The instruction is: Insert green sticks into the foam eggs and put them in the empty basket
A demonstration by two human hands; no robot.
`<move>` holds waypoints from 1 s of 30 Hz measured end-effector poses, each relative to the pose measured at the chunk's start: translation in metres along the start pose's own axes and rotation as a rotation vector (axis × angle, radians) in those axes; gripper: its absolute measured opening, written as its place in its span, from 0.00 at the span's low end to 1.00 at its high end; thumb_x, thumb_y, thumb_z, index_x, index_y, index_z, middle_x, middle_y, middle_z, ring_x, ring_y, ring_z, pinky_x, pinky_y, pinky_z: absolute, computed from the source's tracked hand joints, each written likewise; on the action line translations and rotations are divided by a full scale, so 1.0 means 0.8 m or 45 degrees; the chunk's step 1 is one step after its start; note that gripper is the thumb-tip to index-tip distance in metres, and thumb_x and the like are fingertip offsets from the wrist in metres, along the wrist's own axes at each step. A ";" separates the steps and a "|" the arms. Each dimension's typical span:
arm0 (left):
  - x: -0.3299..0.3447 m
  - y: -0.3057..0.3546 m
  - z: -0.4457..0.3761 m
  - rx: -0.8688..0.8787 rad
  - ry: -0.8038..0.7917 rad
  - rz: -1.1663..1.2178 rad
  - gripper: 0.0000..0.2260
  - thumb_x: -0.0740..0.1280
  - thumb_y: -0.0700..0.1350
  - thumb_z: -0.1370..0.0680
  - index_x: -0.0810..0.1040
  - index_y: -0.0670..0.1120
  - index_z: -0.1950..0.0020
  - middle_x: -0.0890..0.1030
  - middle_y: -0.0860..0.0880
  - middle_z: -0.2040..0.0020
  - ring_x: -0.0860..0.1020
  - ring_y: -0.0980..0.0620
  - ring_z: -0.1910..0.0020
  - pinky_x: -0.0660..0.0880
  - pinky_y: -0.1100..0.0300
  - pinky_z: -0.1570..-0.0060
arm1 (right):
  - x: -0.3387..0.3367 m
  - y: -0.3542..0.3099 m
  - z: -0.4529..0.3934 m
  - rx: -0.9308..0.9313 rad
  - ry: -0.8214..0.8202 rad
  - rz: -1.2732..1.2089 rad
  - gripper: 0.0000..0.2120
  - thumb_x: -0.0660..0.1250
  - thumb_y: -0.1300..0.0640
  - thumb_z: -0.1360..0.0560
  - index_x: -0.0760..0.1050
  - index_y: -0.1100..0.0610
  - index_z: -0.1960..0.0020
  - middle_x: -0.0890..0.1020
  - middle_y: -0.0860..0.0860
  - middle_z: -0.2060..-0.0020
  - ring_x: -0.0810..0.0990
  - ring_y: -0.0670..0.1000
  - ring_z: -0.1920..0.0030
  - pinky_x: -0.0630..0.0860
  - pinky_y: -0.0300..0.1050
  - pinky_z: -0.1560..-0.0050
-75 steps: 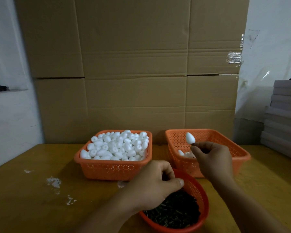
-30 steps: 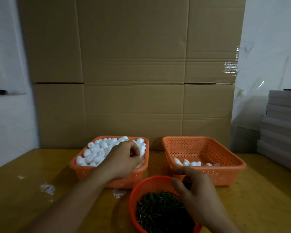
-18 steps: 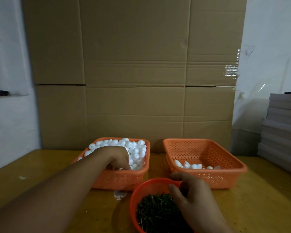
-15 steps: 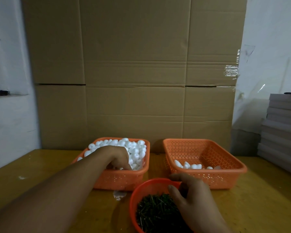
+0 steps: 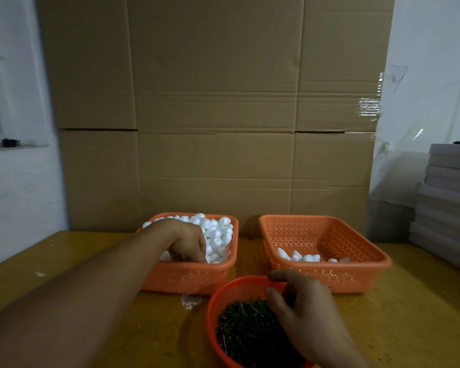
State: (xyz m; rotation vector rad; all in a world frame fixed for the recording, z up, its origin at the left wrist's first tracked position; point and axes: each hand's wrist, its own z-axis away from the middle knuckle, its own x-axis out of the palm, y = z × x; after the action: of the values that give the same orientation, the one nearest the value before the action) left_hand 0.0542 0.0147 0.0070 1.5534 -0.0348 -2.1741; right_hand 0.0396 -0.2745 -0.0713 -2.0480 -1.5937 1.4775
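Head view, the only one:

Layout reads as a small assembly line. Full basket point(image 5: 189, 277) of loose foam eggs point(image 5: 218, 229) sits on the left, in reach of the left hand. Round red bowl point(image 5: 213, 309) of green sticks point(image 5: 245, 328) is nearest the body, centre-right, under the right hand. Second orange basket point(image 5: 329, 274) stands to the right — the drop-off, with only a few white eggs point(image 5: 303, 257) lying along its near wall. Whether those carry sticks is too small to tell. All three sit close together on the wooden table point(image 5: 64, 261), so each hand's reach is short.

Left hand point(image 5: 187, 243): knuckles up, fingers curled down into the egg pile at the basket's near edge. Fingertips are buried among the eggs, so I can't tell if it has one pinched yet.

Right hand point(image 5: 303, 309): over the bowl's right side, thumb and index finger bent toward each other above the sticks, at the bowl's far rim. Looks like a pinch forming — can't confirm a stick between them, the gap is dark.

My read: both hands are fetching parts in parallel, egg and stick.
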 end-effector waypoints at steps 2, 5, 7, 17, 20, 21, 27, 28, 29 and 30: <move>0.001 -0.004 -0.002 0.019 -0.003 0.078 0.08 0.77 0.45 0.27 0.86 0.47 0.48 0.84 0.52 0.62 0.81 0.56 0.64 0.77 0.65 0.65 | 0.000 0.000 0.000 0.002 0.002 0.004 0.12 0.71 0.49 0.25 0.81 0.45 0.41 0.82 0.45 0.70 0.81 0.43 0.67 0.80 0.47 0.60; 0.002 -0.009 -0.005 0.042 -0.014 0.143 0.07 0.76 0.44 0.26 0.86 0.45 0.49 0.85 0.50 0.61 0.82 0.56 0.64 0.77 0.65 0.64 | -0.001 -0.001 0.000 0.000 -0.001 0.005 0.12 0.71 0.49 0.25 0.81 0.45 0.41 0.82 0.45 0.70 0.80 0.43 0.68 0.79 0.47 0.61; 0.002 -0.012 -0.006 0.051 0.037 0.179 0.08 0.74 0.46 0.23 0.86 0.43 0.49 0.85 0.49 0.62 0.81 0.55 0.65 0.77 0.64 0.64 | -0.001 -0.001 0.000 0.000 0.004 0.007 0.12 0.71 0.49 0.25 0.81 0.46 0.41 0.82 0.45 0.71 0.80 0.43 0.68 0.79 0.48 0.61; 0.022 -0.009 -0.007 0.274 0.512 0.852 0.19 0.64 0.56 0.18 0.78 0.40 0.55 0.82 0.46 0.62 0.86 0.47 0.60 0.77 0.60 0.65 | 0.000 -0.001 0.000 0.005 -0.008 0.031 0.13 0.71 0.48 0.24 0.81 0.45 0.40 0.84 0.44 0.66 0.82 0.43 0.64 0.81 0.49 0.57; 0.033 0.008 0.006 0.405 0.593 1.093 0.17 0.64 0.53 0.17 0.74 0.40 0.55 0.81 0.43 0.57 0.86 0.44 0.62 0.77 0.59 0.69 | 0.000 -0.002 0.000 -0.001 -0.005 0.047 0.13 0.71 0.48 0.24 0.81 0.45 0.40 0.84 0.45 0.67 0.82 0.43 0.64 0.80 0.48 0.57; 0.038 0.013 0.011 0.458 0.608 1.176 0.16 0.64 0.52 0.17 0.74 0.40 0.56 0.82 0.42 0.58 0.85 0.43 0.63 0.76 0.59 0.70 | 0.000 -0.002 0.000 0.001 -0.007 0.048 0.13 0.71 0.48 0.24 0.81 0.45 0.40 0.83 0.45 0.67 0.82 0.43 0.64 0.80 0.48 0.57; 0.063 0.042 0.041 0.678 0.657 1.482 0.11 0.70 0.47 0.21 0.80 0.39 0.53 0.82 0.46 0.64 0.78 0.51 0.68 0.73 0.62 0.69 | -0.001 -0.003 0.000 0.000 -0.012 0.045 0.13 0.70 0.48 0.24 0.80 0.45 0.40 0.83 0.43 0.68 0.81 0.42 0.66 0.81 0.48 0.60; 0.067 0.045 0.045 0.685 0.661 1.511 0.10 0.70 0.47 0.22 0.82 0.39 0.52 0.81 0.48 0.64 0.77 0.52 0.68 0.72 0.62 0.68 | -0.001 -0.003 0.000 0.000 -0.014 0.043 0.13 0.70 0.48 0.24 0.80 0.45 0.40 0.83 0.43 0.68 0.81 0.42 0.66 0.81 0.48 0.60; 0.071 0.047 0.048 0.685 0.664 1.534 0.11 0.71 0.48 0.23 0.83 0.40 0.50 0.80 0.49 0.64 0.76 0.53 0.67 0.72 0.63 0.68 | -0.001 -0.003 0.000 -0.001 -0.017 0.042 0.13 0.70 0.48 0.24 0.80 0.45 0.40 0.83 0.43 0.68 0.81 0.42 0.66 0.81 0.48 0.61; 0.076 0.049 0.051 0.684 0.661 1.557 0.12 0.72 0.48 0.25 0.84 0.41 0.48 0.80 0.48 0.64 0.75 0.54 0.67 0.72 0.63 0.67 | -0.001 -0.003 0.000 -0.001 -0.018 0.041 0.13 0.70 0.48 0.24 0.80 0.45 0.39 0.83 0.44 0.68 0.81 0.42 0.66 0.81 0.48 0.61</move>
State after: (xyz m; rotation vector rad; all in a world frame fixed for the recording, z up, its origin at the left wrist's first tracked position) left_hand 0.0159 -0.0531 -0.0209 1.6200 -1.1349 -0.8015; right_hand 0.0380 -0.2743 -0.0694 -2.0777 -1.5736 1.5059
